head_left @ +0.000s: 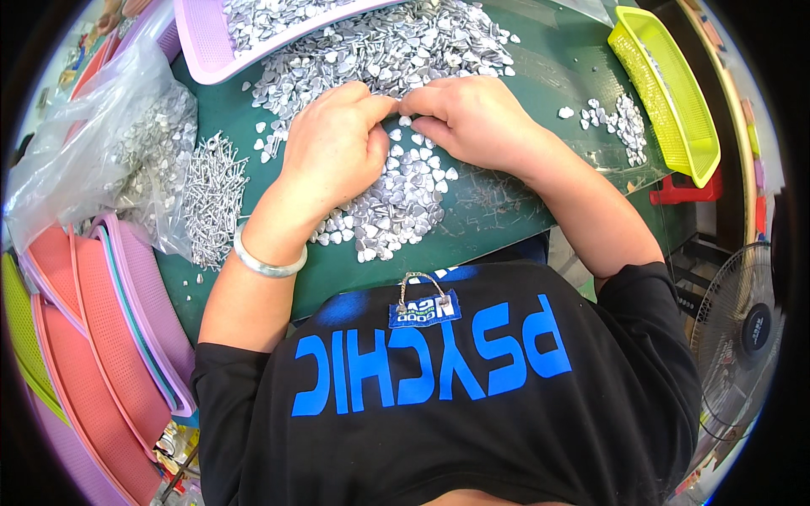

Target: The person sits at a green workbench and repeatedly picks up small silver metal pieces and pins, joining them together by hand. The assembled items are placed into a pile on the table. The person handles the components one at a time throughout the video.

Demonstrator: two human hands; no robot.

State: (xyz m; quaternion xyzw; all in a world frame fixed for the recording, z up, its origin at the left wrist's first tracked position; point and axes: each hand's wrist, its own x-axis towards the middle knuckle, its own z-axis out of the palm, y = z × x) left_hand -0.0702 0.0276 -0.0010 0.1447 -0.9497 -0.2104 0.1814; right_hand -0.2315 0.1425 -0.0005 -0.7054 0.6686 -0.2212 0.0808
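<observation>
Both of my hands meet over the green table [498, 228], fingertips nearly touching. My left hand [337, 139], with a pale bangle on its wrist, has its fingers curled in a pinch. Opposite it, my right hand [468, 118] also pinches, thumb against forefinger. Whatever sits between the fingertips is too small or hidden to make out. Just beneath lies a pile of small silver heart-shaped pieces [396, 207]. A larger heap of the same hearts [380, 55] spreads beyond my hands. Left of my left forearm is a pile of silver screw-like pins [215, 198].
A lilac basket [202, 63] of hearts stands at the far left, near a clear plastic bag [110, 143] of metal pieces. Stacked pink and lilac baskets [101, 312] fill the left side. A yellow-green basket [666, 101] lies at the right edge, above a fan [742, 329].
</observation>
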